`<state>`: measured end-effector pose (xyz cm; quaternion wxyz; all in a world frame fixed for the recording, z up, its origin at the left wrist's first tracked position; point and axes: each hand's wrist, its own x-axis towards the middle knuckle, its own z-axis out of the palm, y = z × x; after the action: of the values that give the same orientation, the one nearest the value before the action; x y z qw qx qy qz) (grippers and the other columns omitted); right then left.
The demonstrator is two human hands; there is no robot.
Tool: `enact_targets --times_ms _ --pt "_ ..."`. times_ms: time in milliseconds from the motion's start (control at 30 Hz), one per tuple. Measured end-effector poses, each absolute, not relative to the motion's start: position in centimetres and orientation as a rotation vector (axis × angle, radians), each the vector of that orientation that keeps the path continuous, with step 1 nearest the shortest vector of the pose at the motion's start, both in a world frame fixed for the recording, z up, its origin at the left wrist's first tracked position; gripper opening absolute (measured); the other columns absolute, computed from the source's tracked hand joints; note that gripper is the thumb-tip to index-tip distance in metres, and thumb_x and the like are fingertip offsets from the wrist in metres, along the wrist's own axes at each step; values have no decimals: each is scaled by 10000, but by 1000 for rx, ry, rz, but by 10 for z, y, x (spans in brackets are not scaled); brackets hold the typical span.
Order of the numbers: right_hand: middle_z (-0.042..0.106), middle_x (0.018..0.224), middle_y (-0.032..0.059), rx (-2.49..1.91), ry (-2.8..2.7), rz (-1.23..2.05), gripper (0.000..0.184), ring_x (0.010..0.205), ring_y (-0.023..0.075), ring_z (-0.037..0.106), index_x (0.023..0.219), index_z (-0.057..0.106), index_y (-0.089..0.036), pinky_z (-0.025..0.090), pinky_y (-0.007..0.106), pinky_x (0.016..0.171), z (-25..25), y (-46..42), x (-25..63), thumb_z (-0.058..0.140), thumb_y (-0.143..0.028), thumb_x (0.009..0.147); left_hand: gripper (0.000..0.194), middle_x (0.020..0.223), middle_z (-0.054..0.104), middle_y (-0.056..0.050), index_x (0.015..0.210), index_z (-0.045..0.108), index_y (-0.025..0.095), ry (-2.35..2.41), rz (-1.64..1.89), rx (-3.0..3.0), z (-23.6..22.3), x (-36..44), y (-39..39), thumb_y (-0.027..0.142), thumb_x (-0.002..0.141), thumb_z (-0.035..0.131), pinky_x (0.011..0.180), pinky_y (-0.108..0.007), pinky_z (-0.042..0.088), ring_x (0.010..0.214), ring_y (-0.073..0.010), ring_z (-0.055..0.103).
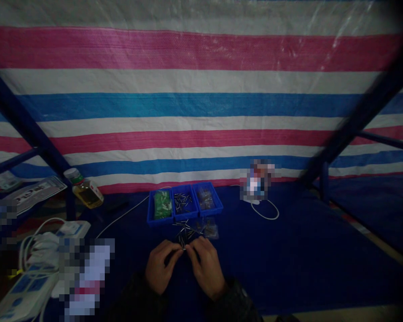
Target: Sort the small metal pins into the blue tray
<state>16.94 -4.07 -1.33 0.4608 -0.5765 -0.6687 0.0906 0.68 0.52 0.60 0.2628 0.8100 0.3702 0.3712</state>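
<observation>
My left hand [163, 264] and my right hand [205, 264] meet over the blue table, thumbs and forefingers pinched together. Between the fingertips shows a small shiny metal piece [184, 248], too small to make out its exact kind. Just beyond the fingers lies a loose pile of thin metal pins or screws [187, 229]. A clear plastic bag [211, 229] with small contents rests to the right of that pile. Behind stand joined blue trays: one holds a green bag [162, 204], the middle one loose metal pieces [182, 203], the right one a clear bag [205, 198].
On the left are a capped bottle of yellowish liquid [87, 192], white power strips [25, 290] and a white cable [122, 216]. A blurred-out upright object [257, 181] with a looped cable stands at the back right. Striped sheeting [201, 105] hangs behind, between blue frame bars [349, 112].
</observation>
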Motion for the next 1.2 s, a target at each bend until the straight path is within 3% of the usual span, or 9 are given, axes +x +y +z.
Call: enact_targets --times_ms 100,200,300,667,867,1200 --pt "643 770 6 -1414 -1633 260 262 752 189 612 794 560 -225 416 323 730 -13 -41 170 478 -188 1040 243 780 722 -49 850 733 210 989 973 2201 6 7 5 316 990 565 688 -263 539 741 -187 689" --pt "683 883 19 -1373 -1603 318 126 830 201 638 959 601 -233 446 331 780 -11 -42 170 507 -182 1027 228 804 731 -51 872 735 214 1028 964 2170 5 6 5 320 987 569 686 -263 540 733 -186 691" --pt "692 941 27 -1327 -1599 321 129 876 206 646 1041 602 -238 469 336 813 -11 -43 171 516 -147 1010 217 804 735 -42 883 733 217 1054 978 2130 4 6 6 319 986 571 677 -259 535 715 -182 692" --pt "652 800 9 -1379 -1648 321 209 787 197 616 824 586 -227 428 333 766 -8 -43 171 520 -155 1010 235 758 697 -20 842 707 207 993 924 2177 5 4 5 284 1002 554 709 -252 503 713 -167 679" --pt "688 941 23 -1278 -1650 334 138 882 201 642 1009 616 -238 440 334 826 -9 -43 171 533 -128 1000 202 778 708 -10 876 712 209 1006 924 2136 2 3 7 276 999 565 722 -243 500 731 -161 690" --pt "659 840 7 -1401 -1625 333 203 808 195 601 858 586 -223 384 340 777 -11 -43 171 501 -129 1017 213 757 708 -18 848 728 205 1015 950 2144 5 6 4 263 984 574 690 -247 496 710 -166 684"
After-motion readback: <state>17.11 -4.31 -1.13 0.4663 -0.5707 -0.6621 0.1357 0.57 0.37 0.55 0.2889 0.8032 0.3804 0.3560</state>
